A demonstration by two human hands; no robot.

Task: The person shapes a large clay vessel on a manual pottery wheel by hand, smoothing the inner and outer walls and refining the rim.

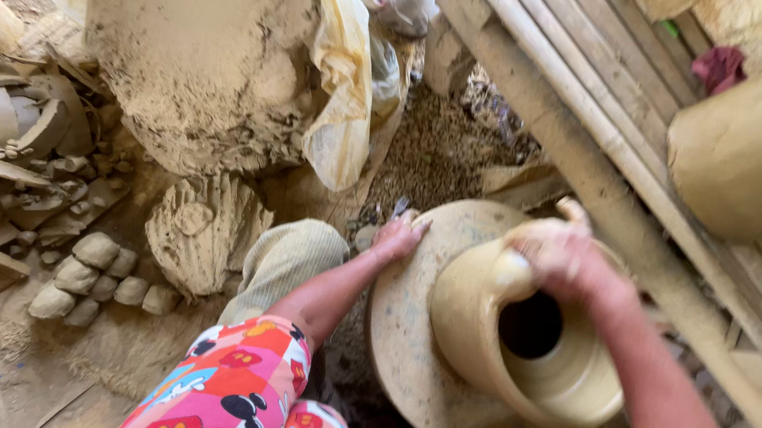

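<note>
A big mound of clay (201, 44) fills the upper left, half covered by yellowish plastic sheeting (343, 78). Below right, a round turning wheel (401, 339) carries a wet clay pot (518, 342) with a dark open mouth. The right hand (565, 257) lies blurred over the pot's far rim, fingers curled on the clay. The left hand (397, 237) rests flat, fingers spread, on the wheel's edge just left of the pot. Small clay lumps (96, 278) lie on the floor, well apart.

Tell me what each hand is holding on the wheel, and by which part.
The right hand presses on the wet clay pot at its rim. The left hand rests flat on the round wheel edge, gripping nothing.
</note>
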